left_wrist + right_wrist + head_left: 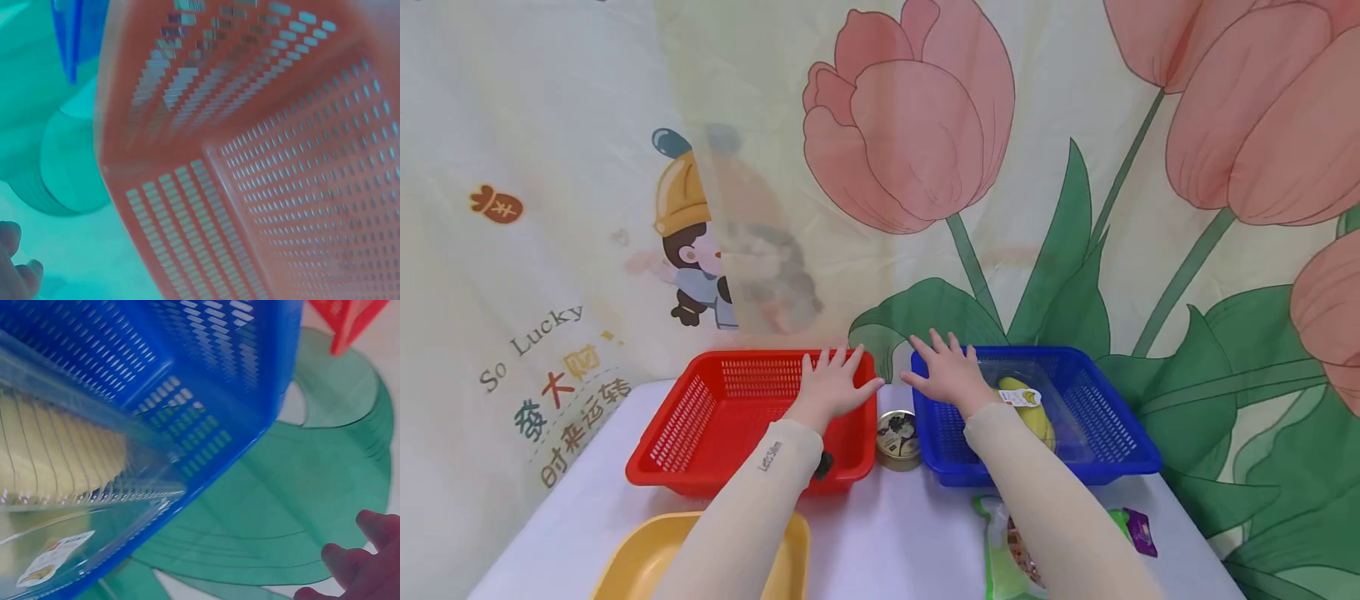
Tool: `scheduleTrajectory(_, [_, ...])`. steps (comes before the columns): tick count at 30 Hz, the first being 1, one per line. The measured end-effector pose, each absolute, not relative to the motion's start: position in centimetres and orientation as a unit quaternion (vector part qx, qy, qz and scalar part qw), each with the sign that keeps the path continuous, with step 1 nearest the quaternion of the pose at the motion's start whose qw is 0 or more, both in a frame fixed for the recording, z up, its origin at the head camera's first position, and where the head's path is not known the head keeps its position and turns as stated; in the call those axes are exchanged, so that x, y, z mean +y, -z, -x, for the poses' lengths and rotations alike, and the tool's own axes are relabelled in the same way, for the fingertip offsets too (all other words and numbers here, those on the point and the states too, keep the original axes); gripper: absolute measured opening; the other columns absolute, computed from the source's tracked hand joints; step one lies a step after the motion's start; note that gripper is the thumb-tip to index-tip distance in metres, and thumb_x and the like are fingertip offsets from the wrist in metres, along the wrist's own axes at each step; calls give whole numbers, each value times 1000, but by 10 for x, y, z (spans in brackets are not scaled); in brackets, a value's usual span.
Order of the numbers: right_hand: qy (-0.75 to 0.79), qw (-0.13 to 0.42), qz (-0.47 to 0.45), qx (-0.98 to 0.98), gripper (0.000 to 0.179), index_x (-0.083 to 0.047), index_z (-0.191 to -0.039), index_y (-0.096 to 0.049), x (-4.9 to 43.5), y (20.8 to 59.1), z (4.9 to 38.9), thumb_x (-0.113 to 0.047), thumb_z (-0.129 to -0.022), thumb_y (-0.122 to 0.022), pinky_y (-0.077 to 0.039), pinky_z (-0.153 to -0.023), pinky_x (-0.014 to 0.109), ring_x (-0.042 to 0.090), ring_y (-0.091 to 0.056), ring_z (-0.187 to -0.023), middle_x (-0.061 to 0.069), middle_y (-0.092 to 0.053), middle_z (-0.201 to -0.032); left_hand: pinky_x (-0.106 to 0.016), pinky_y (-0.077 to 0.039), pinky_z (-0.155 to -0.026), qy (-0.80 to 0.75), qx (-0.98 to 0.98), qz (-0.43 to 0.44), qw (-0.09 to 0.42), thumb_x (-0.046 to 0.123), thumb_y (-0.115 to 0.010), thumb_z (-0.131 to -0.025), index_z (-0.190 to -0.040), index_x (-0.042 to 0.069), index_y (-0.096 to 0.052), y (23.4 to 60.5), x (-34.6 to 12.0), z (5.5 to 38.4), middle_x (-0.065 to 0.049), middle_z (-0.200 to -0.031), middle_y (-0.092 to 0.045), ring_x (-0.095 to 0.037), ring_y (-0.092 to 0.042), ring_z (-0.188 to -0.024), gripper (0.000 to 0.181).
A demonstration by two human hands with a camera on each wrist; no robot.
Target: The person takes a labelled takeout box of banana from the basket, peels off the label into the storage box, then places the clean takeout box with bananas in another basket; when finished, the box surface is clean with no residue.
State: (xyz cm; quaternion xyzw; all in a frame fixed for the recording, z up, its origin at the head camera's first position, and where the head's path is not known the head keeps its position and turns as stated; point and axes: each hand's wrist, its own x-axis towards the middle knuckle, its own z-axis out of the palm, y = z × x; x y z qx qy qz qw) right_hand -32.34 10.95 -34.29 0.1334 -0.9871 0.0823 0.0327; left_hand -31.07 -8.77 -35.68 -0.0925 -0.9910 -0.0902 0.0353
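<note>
Fingers spread, my left hand [831,390] is over the right part of the red basket [700,479] in the head view and holds nothing. My right hand [951,377], fingers also spread, is over the left part of the blue basket [1120,467]. A clear plastic box [1071,425] with yellow bananas [1036,423] and a white label lies in the blue basket, partly hidden by my right arm. The right wrist view shows the ribbed box [137,494] against the blue mesh. In the left wrist view, the red basket's mesh walls [300,187] fill most of the picture.
A round tin [898,442] stands between the baskets. A yellow tray [632,562] sits at the front left, partly under my left arm. At the front right lie a green-edged clear bag [997,542] and a purple packet [1141,532]. A tulip-print curtain [760,167] hangs behind.
</note>
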Motion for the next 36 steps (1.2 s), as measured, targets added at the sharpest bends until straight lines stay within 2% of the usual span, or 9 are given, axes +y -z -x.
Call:
scheduleTrajectory(10, [-97, 40, -180, -978, 73, -24, -144, -25, 121, 348, 294, -56, -84, -50, -18, -102, 67, 44, -19, -135, 14, -20, -151, -60, -7, -109, 98, -985, 141, 10, 69, -34, -83, -146, 27, -18, 360, -58, 282, -4, -154, -12, -35, -14, -139, 77])
scheduleTrajectory(18, [-87, 69, -188, -976, 72, -21, -144, -28, 137, 351, 274, -53, -84, -53, -23, -99, 67, 44, -25, -133, 14, -25, -149, -61, -8, -108, 116, -979, 169, 18, 68, -33, -83, -145, 25, -20, 364, -38, 264, -4, -153, -14, -34, -15, -139, 77])
scheduleTrajectory(28, [-95, 80, -186, -975, 71, -20, -143, -29, 159, 361, 255, -50, -84, -55, -24, -99, 67, 43, -27, -132, 16, -27, -148, -61, -10, -108, 135, -974, 180, 16, 70, -30, -83, -146, 25, -18, 374, -16, 246, -5, -153, -15, -34, -15, -139, 78])
scheduleTrajectory(36, [-113, 91, -171, -975, 73, -14, -142, -31, 182, 368, 241, -49, -83, -57, -23, -97, 69, 46, -28, -130, 20, -31, -145, -59, -15, -108, 154, -971, 180, 18, 68, -35, -83, -145, 23, -22, 388, 1, 234, -5, -152, -17, -36, -21, -137, 77])
